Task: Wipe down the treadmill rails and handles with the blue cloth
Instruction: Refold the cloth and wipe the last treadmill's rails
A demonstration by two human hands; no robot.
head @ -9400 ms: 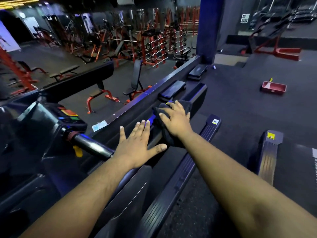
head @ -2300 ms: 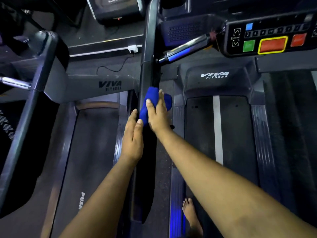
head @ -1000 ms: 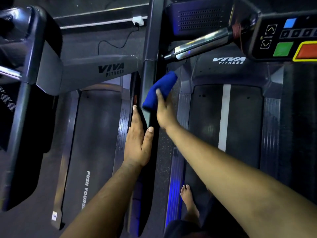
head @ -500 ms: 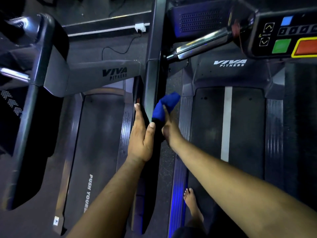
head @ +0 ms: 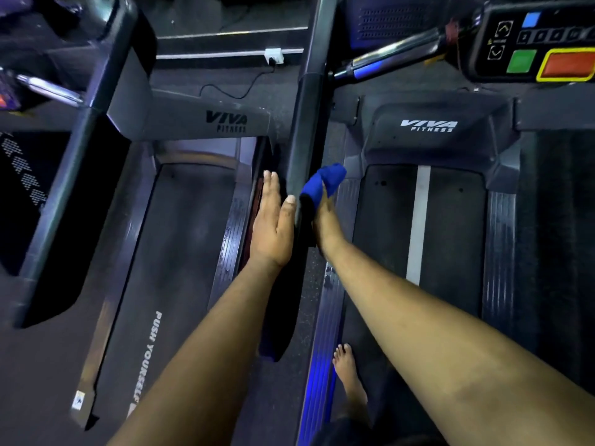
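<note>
A dark side rail (head: 306,123) of the treadmill runs from the top of the view down between my arms. My right hand (head: 325,223) holds the blue cloth (head: 322,185) against the rail's right side; the cloth is bunched over my fingers and hides them. Flat against the rail's left side lies my left hand (head: 273,220), fingers straight and thumb along the rail's top.
The console (head: 544,40) with green and red buttons is at top right, with a chrome handle (head: 396,56) beside it. My bare foot (head: 349,375) stands on the treadmill's left foot rail. A second treadmill (head: 180,252) lies to the left. A wall plug (head: 273,56) and cable are behind.
My right hand has drawn the cloth back toward me along the rail's right side. My left hand stays flat on the rail's left side.
</note>
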